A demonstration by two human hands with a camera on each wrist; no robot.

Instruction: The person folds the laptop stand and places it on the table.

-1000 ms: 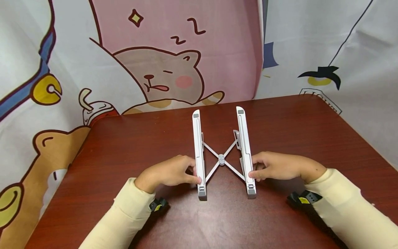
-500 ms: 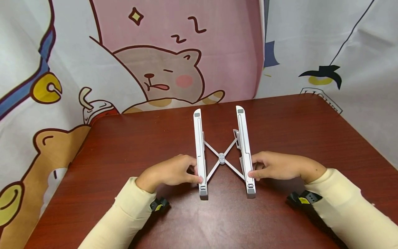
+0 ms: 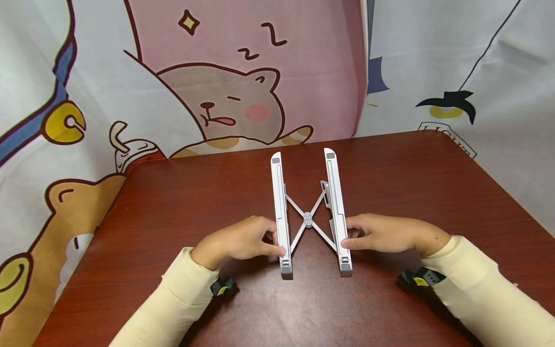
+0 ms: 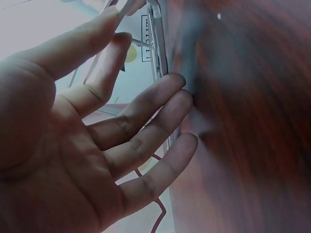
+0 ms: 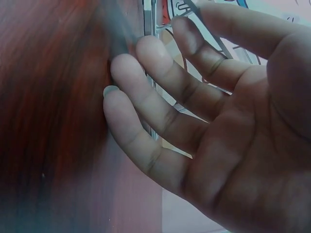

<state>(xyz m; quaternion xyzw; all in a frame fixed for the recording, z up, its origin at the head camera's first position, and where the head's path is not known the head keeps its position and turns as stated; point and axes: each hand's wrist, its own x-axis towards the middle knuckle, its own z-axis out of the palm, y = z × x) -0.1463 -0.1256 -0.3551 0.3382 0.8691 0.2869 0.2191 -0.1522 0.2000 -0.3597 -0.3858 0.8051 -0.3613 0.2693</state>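
Note:
A silver-white folding laptop stand (image 3: 308, 220) is on the table, its two long rails side by side and joined by an X of thin arms with a round hub. Grey pads mark the rail ends. My left hand (image 3: 244, 238) pinches the left rail near its front end, thumb on top. On the other side, my right hand (image 3: 386, 233) does the same with the right rail. In the left wrist view, the lower fingers of the left hand (image 4: 97, 121) are slightly bent close over the tabletop. The right wrist view has the right hand (image 5: 209, 111) likewise.
The dark red-brown wooden table (image 3: 195, 193) reaches back to a cartoon-printed cloth (image 3: 243, 96) hanging behind it. Small black wrist devices, one on the left wrist (image 3: 223, 285) and one on the right (image 3: 420, 279), sit just above the tabletop.
The two rails have come closer together: the left one shifted slightly right, the right one left. The X arms have narrowed. Both hands keep their grip.

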